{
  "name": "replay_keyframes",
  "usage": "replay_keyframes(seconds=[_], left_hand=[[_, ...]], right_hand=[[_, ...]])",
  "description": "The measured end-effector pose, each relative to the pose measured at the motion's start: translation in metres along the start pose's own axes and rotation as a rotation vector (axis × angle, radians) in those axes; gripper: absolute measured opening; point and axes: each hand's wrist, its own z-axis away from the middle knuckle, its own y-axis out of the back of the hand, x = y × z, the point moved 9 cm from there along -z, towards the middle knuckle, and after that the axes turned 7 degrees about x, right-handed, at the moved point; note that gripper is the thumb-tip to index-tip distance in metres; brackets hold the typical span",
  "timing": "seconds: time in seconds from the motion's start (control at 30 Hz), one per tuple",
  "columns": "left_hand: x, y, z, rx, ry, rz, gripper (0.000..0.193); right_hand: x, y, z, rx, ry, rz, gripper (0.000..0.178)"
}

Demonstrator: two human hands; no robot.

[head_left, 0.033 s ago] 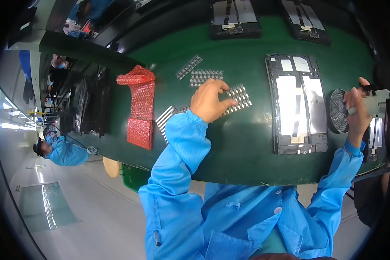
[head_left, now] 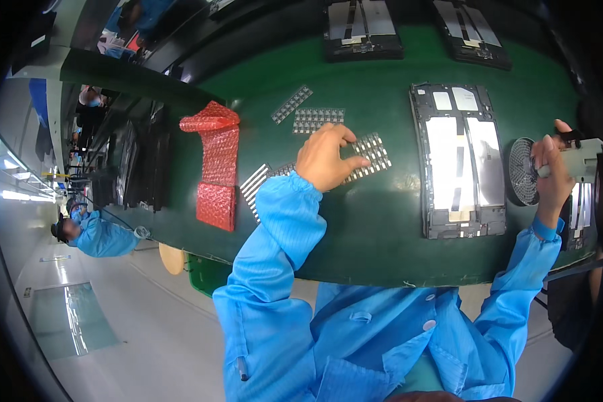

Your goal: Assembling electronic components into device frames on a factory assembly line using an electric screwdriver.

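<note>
Between the thumb and fingers of my left hand (head_left: 321,157) is the edge of a thin sheet of small silvery parts in rows (head_left: 375,153), tilted over the green table. Two similar sheets, a narrow strip (head_left: 292,104) and a wider sheet (head_left: 319,119), lie just beyond that hand. A striped sheet (head_left: 253,187) lies partly covered by my left wrist and sleeve. At the right, my right hand (head_left: 553,175) is closed around a grey-white device (head_left: 585,161) with a round dark mesh disc (head_left: 521,175). An opened flat electronic unit (head_left: 461,164) lies between my hands.
Red bubble wrap (head_left: 218,157) lies left of the sheets. Two more opened units, one at the far middle (head_left: 363,30) and one at the far right (head_left: 474,33), stand along the back. A person in blue (head_left: 100,233) is at the left. The table's front edge (head_left: 382,285) is near my body.
The sheet in my left hand has tilted slightly and shifted a little to the right. My right hand has not visibly moved.
</note>
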Motion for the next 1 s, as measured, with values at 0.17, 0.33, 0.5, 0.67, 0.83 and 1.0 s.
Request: replay_keyframes(seconds=[0.17,0.33,0.5,0.67,0.83,1.0], left_hand=[[0.003,-0.027,-0.005,-0.283,0.225,0.266,0.034],[-0.011,-0.047,-0.004,-0.339,0.44,0.626,0.023],[0.02,-0.011,-0.002,-0.039,0.196,0.118,0.015],[0.044,-0.016,-0.007,-0.031,0.228,0.537,0.016],[0.07,-0.066,-0.023,-0.316,0.333,0.89,0.016],[0.055,-0.083,-0.04,-0.192,0.17,0.817,0.012]], right_hand=[[-0.012,0.005,0.0,0.028,0.004,0.044,0.035],[-0.017,0.003,0.002,0.035,0.005,0.043,0.035],[-0.025,-0.011,0.006,0.026,-0.019,-0.052,0.035],[-0.035,-0.036,0.013,-0.005,-0.013,-0.154,0.036],[-0.046,-0.098,0.021,-0.134,-0.074,-0.287,0.034],[-0.048,-0.144,0.019,-0.189,-0.143,-0.296,0.03]])
